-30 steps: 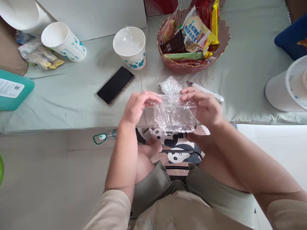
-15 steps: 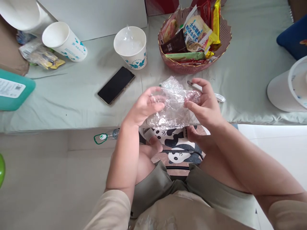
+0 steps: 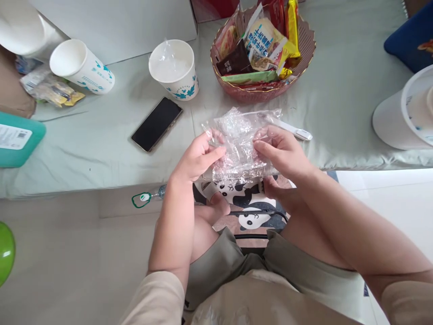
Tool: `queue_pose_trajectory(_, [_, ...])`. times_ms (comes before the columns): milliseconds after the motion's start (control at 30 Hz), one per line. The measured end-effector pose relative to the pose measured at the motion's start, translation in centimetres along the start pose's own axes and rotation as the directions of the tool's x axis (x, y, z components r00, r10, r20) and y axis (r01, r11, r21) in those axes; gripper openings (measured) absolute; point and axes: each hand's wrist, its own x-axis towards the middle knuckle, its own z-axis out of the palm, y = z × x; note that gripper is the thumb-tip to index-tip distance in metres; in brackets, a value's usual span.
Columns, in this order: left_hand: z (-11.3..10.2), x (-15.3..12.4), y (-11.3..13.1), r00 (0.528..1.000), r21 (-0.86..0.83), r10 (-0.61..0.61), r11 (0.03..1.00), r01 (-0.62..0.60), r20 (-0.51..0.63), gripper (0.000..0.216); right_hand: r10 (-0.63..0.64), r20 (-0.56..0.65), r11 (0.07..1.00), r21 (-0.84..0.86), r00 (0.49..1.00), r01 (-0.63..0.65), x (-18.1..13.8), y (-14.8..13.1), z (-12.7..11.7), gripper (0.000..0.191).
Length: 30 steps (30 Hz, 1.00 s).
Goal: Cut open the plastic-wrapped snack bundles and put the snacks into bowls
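A clear, crinkled plastic bag (image 3: 241,142) is stretched between my two hands over the table's front edge. My left hand (image 3: 203,155) pinches its left side, thumb on top. On the right side, my right hand (image 3: 279,149) grips the film between thumb and fingers. More crumpled clear plastic (image 3: 233,121) shows at the far side of the bag; whether it is a separate piece I cannot tell. Just beyond my right hand lies a white, slim-handled tool (image 3: 301,133), partly hidden by the bag and hand.
A pink bowl (image 3: 309,58) of wrapped snacks stands behind the bag. To the left are a phone (image 3: 157,123), a paper cup (image 3: 184,85) with clear plastic inside, and a tipped paper cup (image 3: 98,74). A green container (image 3: 37,140) sits far left, a white bin (image 3: 389,117) far right.
The bag is spread wider and flatter, its far edge now raised over the white tool. My right hand has shifted slightly inward and its fingers have closed in on the film. The camera view has shifted slightly.
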Motion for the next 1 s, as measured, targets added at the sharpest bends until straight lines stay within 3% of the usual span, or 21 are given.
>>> queue_pose_trajectory(200, [-0.1, -0.1, 0.5, 0.983, -0.007, 0.151, 0.988, -0.153, -0.108, 0.023, -0.06, -0.127, 0.986, 0.149, 0.99, 0.079, 0.4, 0.4, 0.0, 0.027])
queue_pose_trajectory(333, [-0.5, 0.1, 0.8, 0.979, -0.066, 0.168, 0.982, -0.176, -0.113, 0.029, -0.113, -0.094, 0.975, 0.182, 0.989, 0.129, 0.4, 0.3, -0.3, 0.04])
queue_pose_trajectory(467, [-1.0, 0.0, 0.3, 0.958, 0.066, 0.232, 0.972, -0.224, -0.169, 0.018, -0.256, -0.082, 0.966, -0.061, 0.963, 0.251, -0.1, 0.4, -0.7, 0.04])
queue_pose_trajectory(567, [-0.9, -0.5, 0.3, 0.969, 0.176, 0.233, 0.96, -0.216, -0.079, 0.022, -0.335, -0.149, 0.939, -0.128, 0.93, 0.318, -0.3, 0.6, -0.8, 0.029])
queue_pose_trajectory(633, [-0.7, -0.8, 0.5, 0.974, 0.237, 0.224, 0.946, -0.222, 0.019, 0.02, -0.282, -0.074, 0.959, 0.013, 0.957, 0.283, -0.2, 0.5, -0.7, 0.032])
queue_pose_trajectory(700, [-0.5, -0.9, 0.7, 0.962, 0.294, 0.254, 0.916, -0.272, 0.1, 0.017, -0.167, 0.136, 0.984, 0.09, 0.976, 0.156, -0.2, 0.2, -0.5, 0.043])
queue_pose_trajectory(767, [-0.2, -0.8, 0.8, 0.935, 0.331, 0.345, 0.875, -0.354, 0.087, 0.017, -0.01, 0.317, 1.0, -0.015, 0.948, 0.015, -0.4, -0.3, -0.1, 0.037])
queue_pose_trajectory(800, [0.0, -0.8, 0.8, 0.912, 0.361, 0.409, 0.846, -0.391, 0.029, 0.018, 0.071, 0.345, 0.994, -0.105, 0.936, -0.037, -0.5, -0.5, 0.1, 0.029])
queue_pose_trajectory(867, [0.6, -1.0, 1.1, 0.824, 0.459, 0.551, 0.771, -0.442, -0.132, 0.021, 0.192, 0.289, 0.96, -0.255, 0.938, -0.118, -0.7, -1.0, 0.5, 0.025])
queue_pose_trajectory(933, [1.4, -1.4, 1.6, 0.748, 0.566, 0.64, 0.687, -0.456, -0.174, 0.019, 0.229, 0.189, 0.938, -0.303, 0.955, -0.165, -0.9, -1.3, 0.9, 0.034])
queue_pose_trajectory(1000, [2.3, -1.9, 2.1, 0.773, 0.613, 0.633, 0.629, -0.479, -0.045, 0.013, 0.202, 0.151, 0.951, -0.268, 0.968, -0.157, -0.9, -1.5, 1.1, 0.04])
